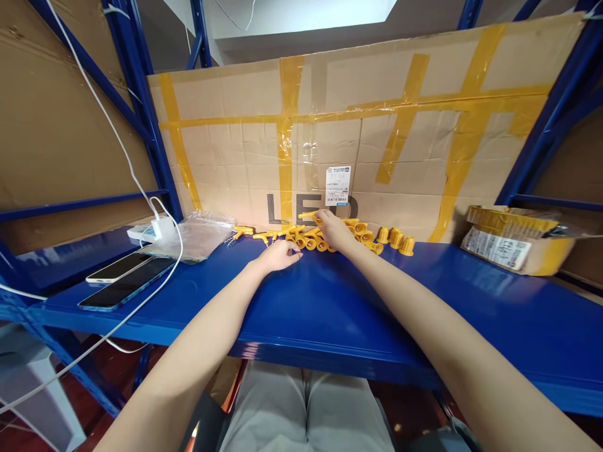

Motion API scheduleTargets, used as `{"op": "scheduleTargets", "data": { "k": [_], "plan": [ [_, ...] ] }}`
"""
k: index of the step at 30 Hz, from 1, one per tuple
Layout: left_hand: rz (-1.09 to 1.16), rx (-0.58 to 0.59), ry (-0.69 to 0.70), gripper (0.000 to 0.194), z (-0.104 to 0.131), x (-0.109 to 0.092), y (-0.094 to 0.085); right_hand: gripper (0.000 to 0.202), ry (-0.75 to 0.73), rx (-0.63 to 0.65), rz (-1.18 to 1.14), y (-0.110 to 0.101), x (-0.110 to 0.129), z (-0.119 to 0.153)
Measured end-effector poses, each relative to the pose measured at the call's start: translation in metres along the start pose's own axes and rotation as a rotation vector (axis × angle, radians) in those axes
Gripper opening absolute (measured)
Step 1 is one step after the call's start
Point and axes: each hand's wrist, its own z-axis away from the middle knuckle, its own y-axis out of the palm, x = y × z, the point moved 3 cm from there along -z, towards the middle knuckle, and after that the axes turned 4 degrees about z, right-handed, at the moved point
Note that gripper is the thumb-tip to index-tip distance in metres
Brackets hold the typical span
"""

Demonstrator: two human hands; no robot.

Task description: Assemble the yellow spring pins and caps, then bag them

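Note:
A pile of small yellow plastic parts (362,237) lies at the back of the blue shelf (330,314), against a taped cardboard sheet (377,138). My right hand (335,231) rests on the pile and pinches one yellow piece (308,216) at its fingertips. My left hand (280,256) lies on the shelf just left of the pile, fingers curled at the nearest yellow parts; whether it holds one I cannot tell. Several T-shaped yellow pieces (264,236) lie further left.
A clear plastic bag (198,235) lies at the left. Two phones (125,282) sit near the left front edge, with a white charger (157,229) and cable behind. An open cardboard box (513,242) stands at the right. Blue rack posts flank the shelf.

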Motion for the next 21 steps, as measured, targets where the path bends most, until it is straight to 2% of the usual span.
{"op": "scheduleTargets", "data": {
  "k": [3,5,9,12,14,17,21],
  "plan": [
    [0.022,0.019,-0.018,0.027,0.0,-0.001,-0.001,0.044,-0.041,0.23,0.259,0.012,0.015,0.001],
    [0.02,0.027,-0.022,0.027,0.0,-0.001,0.0,0.043,0.003,0.335,0.331,0.016,0.02,0.002],
    [0.014,0.011,-0.009,0.029,0.0,0.0,0.0,0.05,0.144,0.537,0.288,0.016,0.02,-0.003],
    [0.017,0.01,0.01,0.029,0.0,-0.001,0.001,0.058,0.166,0.622,0.2,0.004,0.011,-0.013],
    [0.018,0.027,0.006,0.029,0.001,-0.003,0.0,0.062,0.16,0.615,0.131,-0.008,-0.001,-0.021],
    [0.018,0.052,-0.019,0.028,0.002,-0.006,0.0,0.068,0.269,0.562,0.142,-0.03,-0.033,-0.03],
    [0.029,0.055,-0.037,0.027,0.001,-0.005,0.0,0.052,0.345,0.592,0.201,-0.051,-0.084,-0.027]
  ]
}}
